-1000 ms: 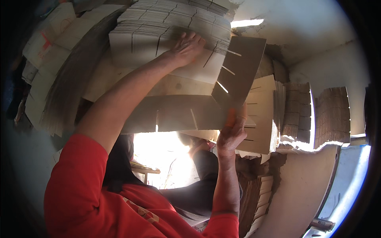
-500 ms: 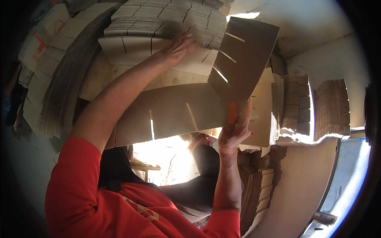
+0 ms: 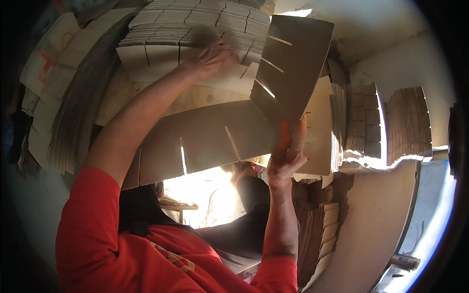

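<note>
Where the right hand (image 3: pixel 287 158) has its thumb and fingers pressed together, two slotted card strips meet, pinched at their near ends in front of the person. One, the upper strip (image 3: pixel 298 63), points away and a little to the right along its long axis, with three slots cut in from its left edge; the other, the lower strip (image 3: pixel 210 132), runs leftward and slightly toward the person, its three visible slots opening on the near edge and its far end by the left forearm (image 3: pixel 129 115). Against the front of one large stack (image 3: pixel 195 24), the left hand (image 3: pixel 212 61) has curled fingers; I cannot tell whether they pinch a sheet. One stack (image 3: pixel 88 88) stands at the left, one pale stack (image 3: pixel 315 141) just beyond the right hand, two brown stacks (image 3: pixel 361 119) farther right, and one low stack (image 3: pixel 317 234) beside the right forearm (image 3: pixel 280 219). Red marks (image 3: pixel 45 67) on a card at upper left are too blurred to read, and the red shirt (image 3: pixel 146 273) bears one pale print (image 3: pixel 173 257).
</note>
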Motion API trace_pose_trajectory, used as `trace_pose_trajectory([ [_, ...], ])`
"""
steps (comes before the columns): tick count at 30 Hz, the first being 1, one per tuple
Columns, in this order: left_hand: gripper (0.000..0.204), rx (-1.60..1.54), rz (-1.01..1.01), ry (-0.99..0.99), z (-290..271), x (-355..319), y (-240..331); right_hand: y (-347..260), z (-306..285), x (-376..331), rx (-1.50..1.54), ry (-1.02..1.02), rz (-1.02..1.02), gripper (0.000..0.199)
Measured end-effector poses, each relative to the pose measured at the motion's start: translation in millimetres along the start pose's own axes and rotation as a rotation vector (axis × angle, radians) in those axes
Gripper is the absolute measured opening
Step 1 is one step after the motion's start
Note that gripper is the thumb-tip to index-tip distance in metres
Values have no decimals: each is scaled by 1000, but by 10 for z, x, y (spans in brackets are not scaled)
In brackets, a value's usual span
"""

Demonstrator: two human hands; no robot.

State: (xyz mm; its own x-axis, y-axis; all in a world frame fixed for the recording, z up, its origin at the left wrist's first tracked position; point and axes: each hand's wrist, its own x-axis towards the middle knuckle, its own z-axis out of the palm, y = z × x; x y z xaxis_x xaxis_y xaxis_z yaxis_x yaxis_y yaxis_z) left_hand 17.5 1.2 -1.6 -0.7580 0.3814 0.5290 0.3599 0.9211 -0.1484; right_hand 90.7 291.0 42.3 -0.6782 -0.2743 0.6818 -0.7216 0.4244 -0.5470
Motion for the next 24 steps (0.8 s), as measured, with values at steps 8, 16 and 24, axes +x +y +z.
trace_pose_trajectory([
  [8,11,-138,-18,-156,24,26,293,-56,-17,50,-72,-11,-61,54],
  [16,12,-245,-40,-105,48,-42,442,-45,-83,13,-124,1,-65,56],
  [24,18,-270,-86,-55,-54,24,598,-151,-228,12,-106,-52,-30,56],
])
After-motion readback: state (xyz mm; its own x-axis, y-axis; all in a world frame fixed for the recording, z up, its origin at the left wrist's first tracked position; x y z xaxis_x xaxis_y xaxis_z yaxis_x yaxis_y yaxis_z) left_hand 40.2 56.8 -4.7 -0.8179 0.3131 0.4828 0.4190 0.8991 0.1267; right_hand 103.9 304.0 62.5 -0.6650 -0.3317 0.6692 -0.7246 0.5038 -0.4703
